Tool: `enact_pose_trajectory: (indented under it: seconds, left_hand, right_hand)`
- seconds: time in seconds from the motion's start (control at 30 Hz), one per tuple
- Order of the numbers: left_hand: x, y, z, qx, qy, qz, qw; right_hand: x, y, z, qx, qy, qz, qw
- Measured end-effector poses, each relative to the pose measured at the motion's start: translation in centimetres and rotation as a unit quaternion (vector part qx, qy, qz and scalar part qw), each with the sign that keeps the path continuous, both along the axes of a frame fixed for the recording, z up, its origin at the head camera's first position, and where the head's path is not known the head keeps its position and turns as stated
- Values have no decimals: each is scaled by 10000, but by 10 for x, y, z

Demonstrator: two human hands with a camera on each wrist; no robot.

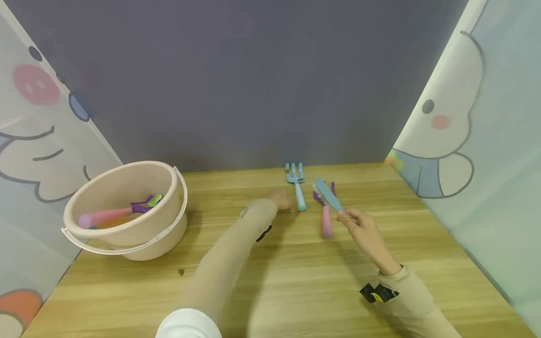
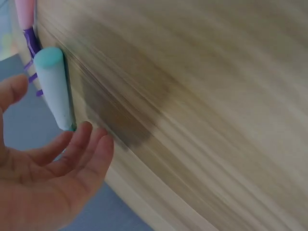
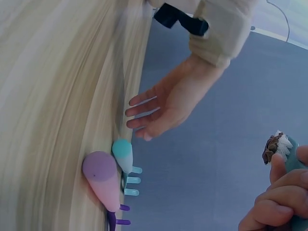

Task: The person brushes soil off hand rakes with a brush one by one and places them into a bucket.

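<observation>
In my right hand point(image 1: 364, 230) I hold a blue brush point(image 1: 329, 195) by one end, above the table. White bristles point(image 3: 285, 144) with a brown clump on them show in the right wrist view. My left hand point(image 2: 57, 180) reaches towards a light-blue toy garden fork point(image 1: 298, 192), its fingers apart and loosely bent with nothing between them. The fork lies on the table, tines towards the dark wall. A toy fork with a pink handle point(image 1: 326, 223) and purple tines lies beneath the brush, partly hidden by it.
A cream bucket point(image 1: 127, 237) with a white handle stands at the left. Inside it lies a pink-handled tool point(image 1: 107, 217) with a purple head, among other coloured pieces. A small brown bit point(image 1: 181, 272) is on the wooden table point(image 1: 304, 291). Printed panels point(image 1: 494, 141) flank the table.
</observation>
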State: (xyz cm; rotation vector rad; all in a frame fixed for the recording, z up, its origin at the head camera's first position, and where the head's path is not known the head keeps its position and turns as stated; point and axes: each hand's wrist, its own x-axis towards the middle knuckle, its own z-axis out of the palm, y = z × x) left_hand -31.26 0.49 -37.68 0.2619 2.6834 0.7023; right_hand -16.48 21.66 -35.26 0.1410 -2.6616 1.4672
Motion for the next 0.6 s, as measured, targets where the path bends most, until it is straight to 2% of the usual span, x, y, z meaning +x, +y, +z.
enact_pose_trajectory:
  seconds: [0.07, 0.13, 0.27, 0.37, 0.47, 0.6]
  left_hand:
    - [-3, 7, -4, -182, -255, 99, 9995]
    - [-8, 15, -7, -383, -282, 149, 9988]
    - [-7, 32, -4, -868, 101, 224, 9959]
    - [2, 42, 1, -1091, 357, 373, 9927]
    - [0, 49, -8, -1379, 469, 465, 9882]
    - [-7, 54, -20, -1813, 669, 371, 9804]
  right_hand:
    - [1, 1, -1, 35, -38, -37, 10000]
    - [2, 2, -2, 42, -38, -63, 10000]
    - [3, 4, -3, 84, 55, -28, 9999]
    - [4, 4, -3, 102, 129, 17, 9999]
    - [5, 4, -3, 70, 59, -8, 10000]
    - [7, 3, -5, 37, 3, -65, 10000]
